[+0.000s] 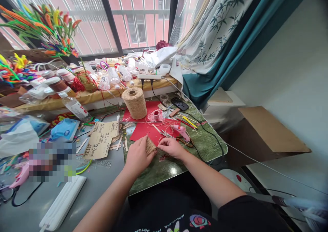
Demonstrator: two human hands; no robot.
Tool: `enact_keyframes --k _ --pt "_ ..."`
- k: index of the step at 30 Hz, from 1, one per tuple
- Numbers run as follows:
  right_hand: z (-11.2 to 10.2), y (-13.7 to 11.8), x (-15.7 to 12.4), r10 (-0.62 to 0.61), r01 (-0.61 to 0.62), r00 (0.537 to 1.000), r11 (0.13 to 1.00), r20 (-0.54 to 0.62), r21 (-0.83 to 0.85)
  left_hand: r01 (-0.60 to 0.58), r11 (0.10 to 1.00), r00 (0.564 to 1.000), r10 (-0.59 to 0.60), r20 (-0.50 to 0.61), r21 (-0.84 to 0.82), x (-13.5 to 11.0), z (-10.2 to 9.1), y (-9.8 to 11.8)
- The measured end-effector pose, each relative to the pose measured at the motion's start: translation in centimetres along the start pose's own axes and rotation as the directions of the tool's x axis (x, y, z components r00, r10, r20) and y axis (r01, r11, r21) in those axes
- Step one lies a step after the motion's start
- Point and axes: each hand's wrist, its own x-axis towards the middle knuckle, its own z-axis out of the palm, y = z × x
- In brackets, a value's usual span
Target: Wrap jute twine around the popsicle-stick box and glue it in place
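Note:
My left hand (139, 155) grips a small tan piece wrapped in twine (150, 146), its fingers along the far and near sides. Beside it, the fingers of my right hand (170, 148) pinch a strand of twine (159, 141) close to the wrapped piece. Beyond my hands a big spool of jute twine (134, 104) stands upright on a red sheet (143, 131). A pink glue gun (180, 132) lies just past my right hand, with loose twine and scissors near it.
Sandpaper sheets (101, 141) and wooden sticks lie to the left. A phone (179, 104), yellow pencils (189, 122) and a black cable (215, 138) are at the right. Bottles crowd the window sill (107, 98). A white power strip (63, 203) lies front left.

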Motion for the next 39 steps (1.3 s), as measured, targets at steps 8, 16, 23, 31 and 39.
enact_keyframes --k 8,16,23,31,39 --pt "1.5 -1.8 -0.8 -0.059 0.06 0.998 0.995 0.009 -0.076 0.008 0.955 0.995 -0.037 -0.092 -0.296 -2.8 -0.2 -2.0" --pt "2.3 -2.9 -1.7 -0.091 0.097 0.995 0.967 0.038 -0.237 0.018 0.811 0.953 -0.191 -0.237 -0.584 -6.8 2.2 -2.2" --pt "3.4 -3.0 -1.5 -0.125 0.148 0.988 0.928 0.088 -0.343 0.051 0.848 0.951 -0.202 -0.233 -0.528 -8.3 1.2 -3.2" --pt "4.1 -3.7 -1.6 -0.215 0.242 0.97 0.856 0.111 -0.458 0.104 0.963 0.99 -0.125 -0.071 -0.25 -5.7 -2.3 -1.8" --pt "1.8 -3.5 -0.3 -0.183 0.2 0.98 0.892 0.08 -0.405 0.099 0.97 0.993 -0.111 -0.044 -0.222 -5.4 -2.0 -1.8"
